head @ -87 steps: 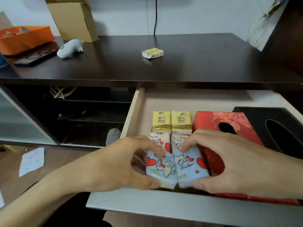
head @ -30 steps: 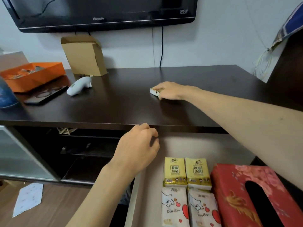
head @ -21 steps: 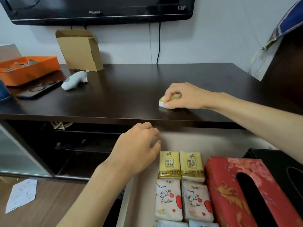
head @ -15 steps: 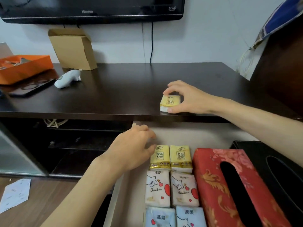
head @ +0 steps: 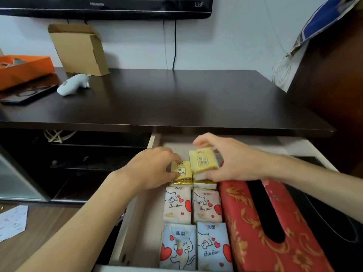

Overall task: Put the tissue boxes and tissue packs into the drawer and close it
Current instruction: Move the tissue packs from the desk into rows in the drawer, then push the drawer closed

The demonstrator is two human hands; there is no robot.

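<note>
The drawer (head: 135,222) stands open below the dark cabinet top. Inside lie two yellow tissue packs (head: 181,172), two white heart-print packs (head: 177,205), two blue heart-print packs (head: 178,246), a red floral tissue box (head: 243,222) and a black tissue box (head: 337,228). My right hand (head: 233,160) holds a third yellow tissue pack (head: 203,160) just above the right yellow pack in the drawer. My left hand (head: 155,169) rests with its fingers on the left yellow pack; whether it grips it is unclear.
On the dark cabinet top (head: 176,99) stand a cardboard box (head: 78,50), an orange tray (head: 23,69), a white handheld device (head: 73,86) and a dark phone (head: 27,95). A television hangs above. Open shelves lie left of the drawer. Paper lies on the floor (head: 11,222).
My right hand lifted the yellow pack off the cabinet top and brought it down over the drawer's back row. My left hand moved from the drawer's edge onto the left yellow pack.
</note>
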